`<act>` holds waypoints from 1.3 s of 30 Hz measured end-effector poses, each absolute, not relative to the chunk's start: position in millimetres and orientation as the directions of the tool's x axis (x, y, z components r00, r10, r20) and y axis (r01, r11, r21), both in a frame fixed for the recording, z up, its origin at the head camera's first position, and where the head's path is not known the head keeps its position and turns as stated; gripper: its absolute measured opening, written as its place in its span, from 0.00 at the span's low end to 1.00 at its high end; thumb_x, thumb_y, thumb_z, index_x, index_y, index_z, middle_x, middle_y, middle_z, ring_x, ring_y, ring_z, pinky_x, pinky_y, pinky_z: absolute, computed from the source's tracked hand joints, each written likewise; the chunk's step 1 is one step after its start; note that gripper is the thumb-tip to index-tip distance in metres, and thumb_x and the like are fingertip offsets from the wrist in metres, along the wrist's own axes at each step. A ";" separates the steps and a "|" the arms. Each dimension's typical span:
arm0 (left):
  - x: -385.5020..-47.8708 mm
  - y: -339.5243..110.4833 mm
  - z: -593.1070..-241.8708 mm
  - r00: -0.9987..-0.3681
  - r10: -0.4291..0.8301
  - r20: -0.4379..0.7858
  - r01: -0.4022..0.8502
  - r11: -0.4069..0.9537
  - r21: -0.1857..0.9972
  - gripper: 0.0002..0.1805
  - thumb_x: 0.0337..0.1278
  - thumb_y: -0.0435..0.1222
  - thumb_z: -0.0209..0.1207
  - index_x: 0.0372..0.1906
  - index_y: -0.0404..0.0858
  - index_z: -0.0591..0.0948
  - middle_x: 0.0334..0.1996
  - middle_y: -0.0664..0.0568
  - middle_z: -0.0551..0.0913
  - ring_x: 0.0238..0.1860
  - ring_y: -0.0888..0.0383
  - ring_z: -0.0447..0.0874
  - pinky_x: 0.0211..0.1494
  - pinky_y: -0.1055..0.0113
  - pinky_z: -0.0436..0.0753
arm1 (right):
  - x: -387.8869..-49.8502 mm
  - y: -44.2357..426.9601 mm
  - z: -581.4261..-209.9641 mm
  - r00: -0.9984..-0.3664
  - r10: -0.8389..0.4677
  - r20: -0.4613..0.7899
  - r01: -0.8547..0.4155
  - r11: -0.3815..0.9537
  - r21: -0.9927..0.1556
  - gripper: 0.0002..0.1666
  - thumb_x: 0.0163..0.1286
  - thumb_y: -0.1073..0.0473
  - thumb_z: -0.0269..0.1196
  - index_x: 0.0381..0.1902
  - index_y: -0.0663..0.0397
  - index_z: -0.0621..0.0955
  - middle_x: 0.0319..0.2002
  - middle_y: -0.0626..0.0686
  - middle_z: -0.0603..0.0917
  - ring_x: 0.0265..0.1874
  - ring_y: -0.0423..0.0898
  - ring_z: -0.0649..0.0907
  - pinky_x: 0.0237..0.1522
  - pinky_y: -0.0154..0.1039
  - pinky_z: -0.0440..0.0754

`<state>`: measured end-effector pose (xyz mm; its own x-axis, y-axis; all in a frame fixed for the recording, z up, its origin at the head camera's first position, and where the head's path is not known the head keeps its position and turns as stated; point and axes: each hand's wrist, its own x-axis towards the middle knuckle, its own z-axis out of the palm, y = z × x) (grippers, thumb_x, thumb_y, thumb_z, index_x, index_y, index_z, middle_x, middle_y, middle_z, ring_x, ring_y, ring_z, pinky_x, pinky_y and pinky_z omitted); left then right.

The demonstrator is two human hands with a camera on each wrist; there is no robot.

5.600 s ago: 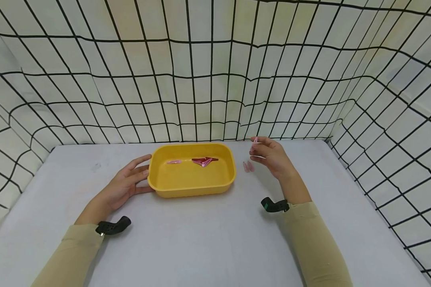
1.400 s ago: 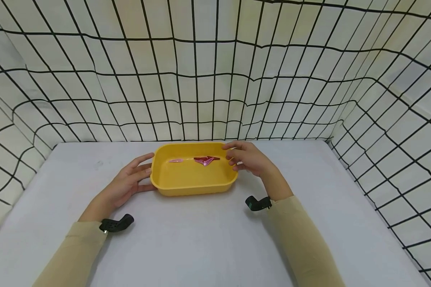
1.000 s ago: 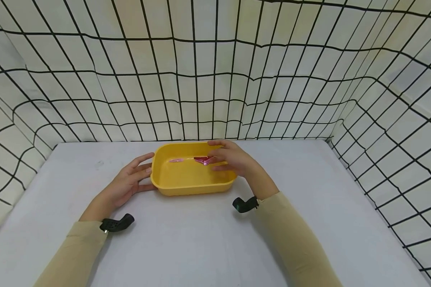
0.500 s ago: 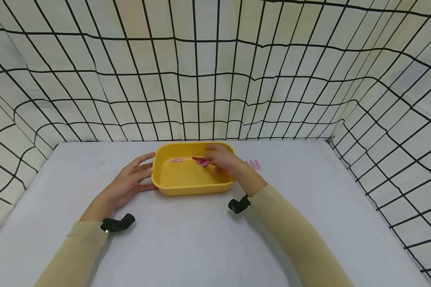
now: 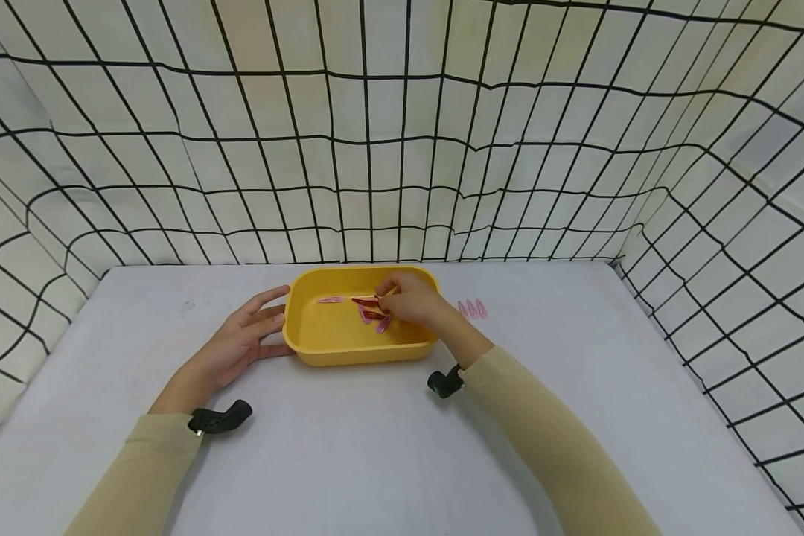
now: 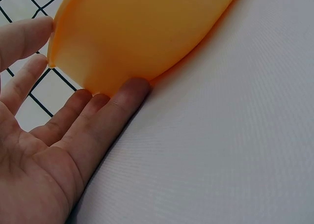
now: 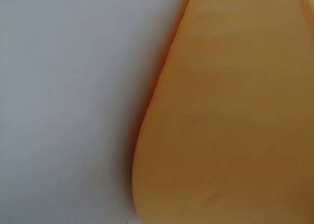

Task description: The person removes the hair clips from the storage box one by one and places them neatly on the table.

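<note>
Pinching red clip (image 5: 363,301) in right hand (image 5: 412,299), inside tray (image 5: 355,357) near back edge of counter (image 5: 328,447). Just shifted and spread other clips (image 5: 374,316) toward tray's front edge; probably means one clip singled out. Touching tray's left end with spread left hand (image 5: 234,342).

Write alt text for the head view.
A person's right grip is at a cluster of red and pink clips inside a yellow tray; the left grip touches the tray's side. Three pink clips lie on the white table.
</note>
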<state>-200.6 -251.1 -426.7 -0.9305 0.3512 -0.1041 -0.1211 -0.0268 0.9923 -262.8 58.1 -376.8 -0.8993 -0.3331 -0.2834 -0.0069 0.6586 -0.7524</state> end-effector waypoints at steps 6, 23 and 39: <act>-200.4 -251.5 -426.5 -0.929 0.355 -0.105 -0.125 -0.033 0.992 0.32 0.75 0.40 0.53 0.78 0.51 0.57 0.76 0.36 0.52 0.59 0.58 0.81 0.54 0.53 0.86 | -259.4 54.5 -376.5 -0.863 -0.345 -0.369 -0.022 0.755 -0.655 0.12 0.72 0.53 0.61 0.49 0.50 0.79 0.32 0.50 0.86 0.23 0.44 0.75 0.23 0.30 0.71; -200.4 -251.3 -426.6 -0.930 0.351 -0.108 -0.124 -0.025 0.992 0.32 0.75 0.40 0.52 0.78 0.51 0.57 0.76 0.36 0.52 0.58 0.59 0.81 0.53 0.53 0.86 | -264.9 44.2 -389.1 -0.931 -0.243 -0.274 -0.068 0.850 -0.523 0.19 0.57 0.48 0.75 0.35 0.49 0.78 0.30 0.48 0.77 0.28 0.44 0.76 0.26 0.31 0.70; -199.0 -249.6 -424.3 -0.929 0.356 -0.100 -0.114 -0.020 0.993 0.32 0.75 0.41 0.53 0.78 0.51 0.56 0.77 0.35 0.52 0.58 0.59 0.81 0.54 0.54 0.86 | -261.9 38.6 -386.4 -0.915 -0.284 -0.286 -0.059 0.797 -0.601 0.15 0.59 0.64 0.69 0.44 0.48 0.82 0.41 0.50 0.81 0.32 0.46 0.77 0.27 0.32 0.74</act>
<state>-199.0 -249.6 -424.3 -0.9293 0.3555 -0.0996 -0.1140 -0.0198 0.9933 -261.9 38.6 -386.4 -0.9153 -0.2838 -0.2857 -0.0595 0.7969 -0.6012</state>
